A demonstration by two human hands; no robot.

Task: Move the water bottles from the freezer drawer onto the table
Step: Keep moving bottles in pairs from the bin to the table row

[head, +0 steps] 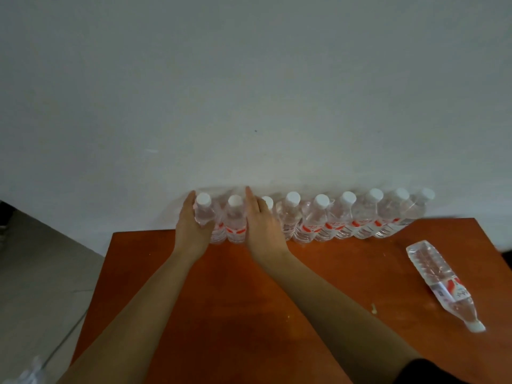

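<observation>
1. The red-and-white labels are too blurred to read.
2. The bottles are clear ribbed plastic with round white caps. The table is smooth and orange-brown.
3. A row of bottles stands upright along the table's far edge by the white wall. A lying bottle at the right points its cap near-right.
4. The left hand wraps the leftmost bottle. The right hand is flat with straight fingers, between the second and third bottles.

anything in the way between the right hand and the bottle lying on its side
Nothing visible does. Bare table lies between the right hand and the lying bottle; the row of upright bottles stands behind, along the wall. The left hand grips the leftmost bottle.
</observation>
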